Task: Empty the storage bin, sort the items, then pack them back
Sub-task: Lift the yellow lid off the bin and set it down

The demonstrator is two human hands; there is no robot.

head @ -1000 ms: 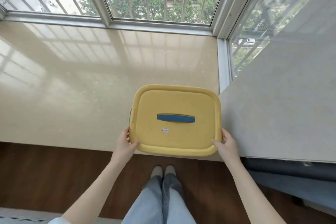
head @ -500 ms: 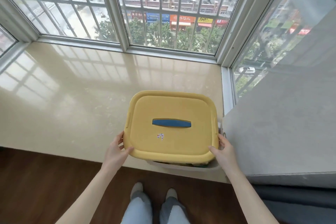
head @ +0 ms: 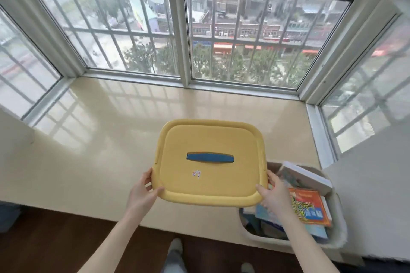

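Opening the bin (head: 339, 221) is the step in hand, judged from the layout: the lid (head: 210, 175) is off and no item is out yet. The person is holding the lid in the air over the sill (head: 99, 157), roughly level, handle (head: 210, 158) upward. The lid's near right corner is overlapping the bin's left rim in the view.

The bin is sitting at the right end of the sill, just beside the wall. Books are lying inside it, among them a red one (head: 310, 208) lying flat and a white one (head: 306, 176) leaning at the far side.

Hand pose:
- The left hand (head: 142, 195) is gripping the lid's near left corner. The thumb is lying on top and the fingers (head: 147, 178) are wrapping the edge.
- The right hand (head: 275, 195) is gripping the near right corner the same way, thumb on top and fingers curled round the rim.
- Both forearms are reaching forward, well apart, with the lid between them.

Next move, as a judgement: the lid is calling for a resting place on the bare sill to the left, well apart from the bin, so that the opening is unobstructed. Both hands are then free to lift the books out. The leaning white book is likely to be the easiest first pick.
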